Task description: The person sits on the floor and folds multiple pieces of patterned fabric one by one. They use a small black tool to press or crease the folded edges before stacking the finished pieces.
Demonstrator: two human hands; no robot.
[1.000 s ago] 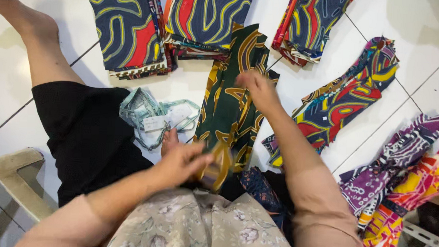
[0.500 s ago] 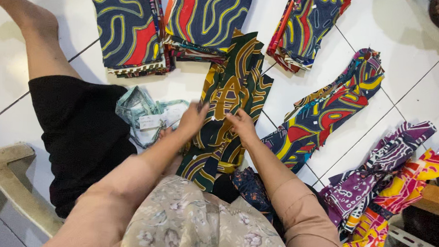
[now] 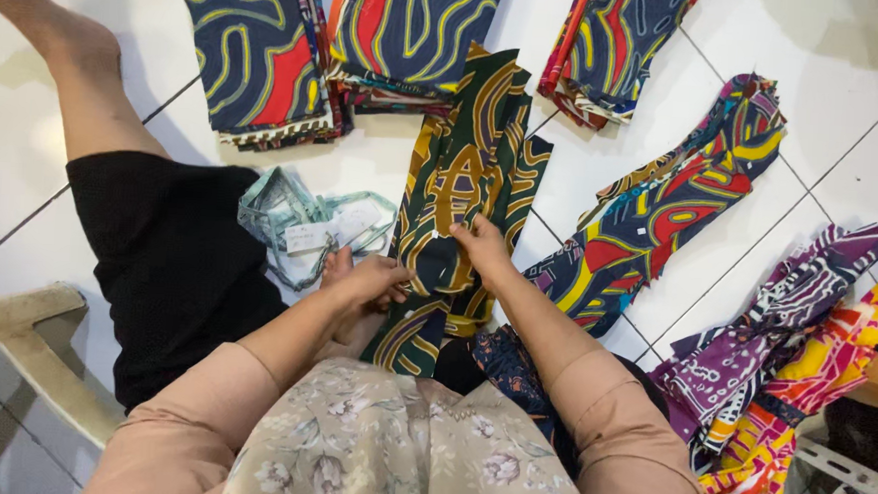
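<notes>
A long dark green patterned cloth piece with yellow and brown swirls [image 3: 468, 168] lies on the white tiled floor [image 3: 629, 57] in front of me. My left hand [image 3: 372, 279] rests on its near left edge, fingers curled onto the fabric. My right hand [image 3: 481, 244] presses on the middle of the same piece, pinching the cloth. A small bundle of pale green straps with white tags [image 3: 305, 225] lies just left of my left hand.
Folded navy, red and yellow patterned cloths [image 3: 259, 52] [image 3: 410, 30] [image 3: 610, 45] lie at the far side. More shaped pieces, multicoloured [image 3: 661, 219] and purple and orange [image 3: 795, 336], lie to the right. Another person's bare leg [image 3: 87, 88] and black garment [image 3: 168, 253] are left. A wooden stool edge [image 3: 24, 336] is near left.
Both hands have pulled back toward me along the green cloth piece. The right hand came from the far end to the middle; the left hand moved down to the near edge.
</notes>
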